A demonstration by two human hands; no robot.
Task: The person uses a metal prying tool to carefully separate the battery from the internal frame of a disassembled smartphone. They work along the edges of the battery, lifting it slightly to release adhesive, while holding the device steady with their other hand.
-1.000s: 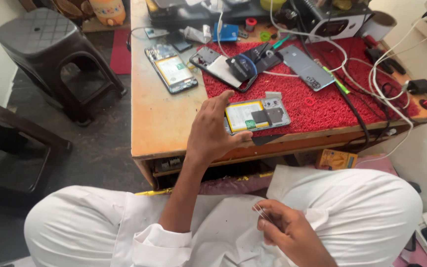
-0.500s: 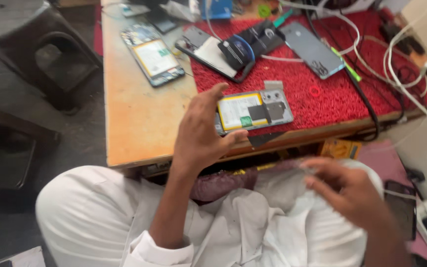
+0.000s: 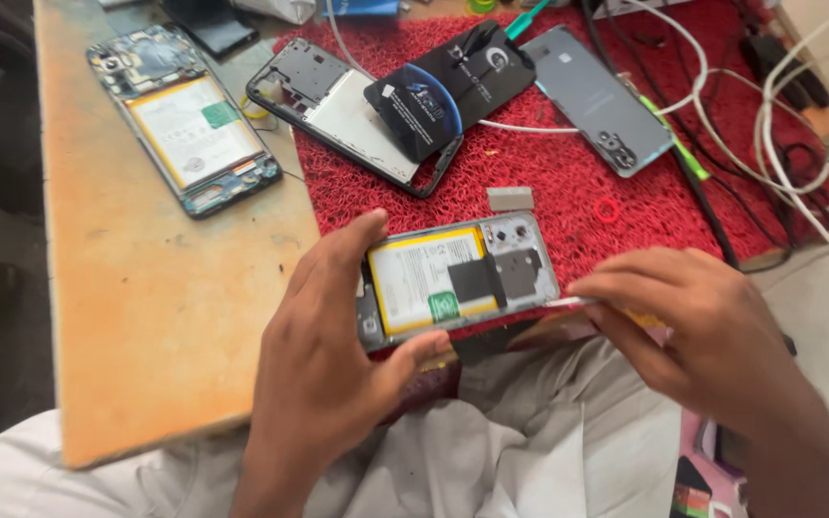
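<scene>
My left hand (image 3: pixel 323 360) grips an opened phone (image 3: pixel 458 278) by its left end, holding it flat over the table's front edge. The phone has no back cover, so its yellow-white battery and grey inner plates show. My right hand (image 3: pixel 693 331) is closed on a thin metal tool (image 3: pixel 568 303), with a yellowish part showing under the fingers. The tool's tip touches the phone's right end.
A second opened phone (image 3: pixel 184 120) lies on the wooden table (image 3: pixel 155 317) at the left. On the red mat (image 3: pixel 549 173) lie a phone frame (image 3: pixel 338 105), a black pouch (image 3: pixel 448 86), a grey back cover (image 3: pixel 597 96), a small grey part (image 3: pixel 510 199), a red ring (image 3: pixel 607 209). White cables (image 3: pixel 779 144) run at the right.
My right hand came up from my lap to the phone's right end with the tool. The view has closed in on the table, and my left hand has kept its hold.
</scene>
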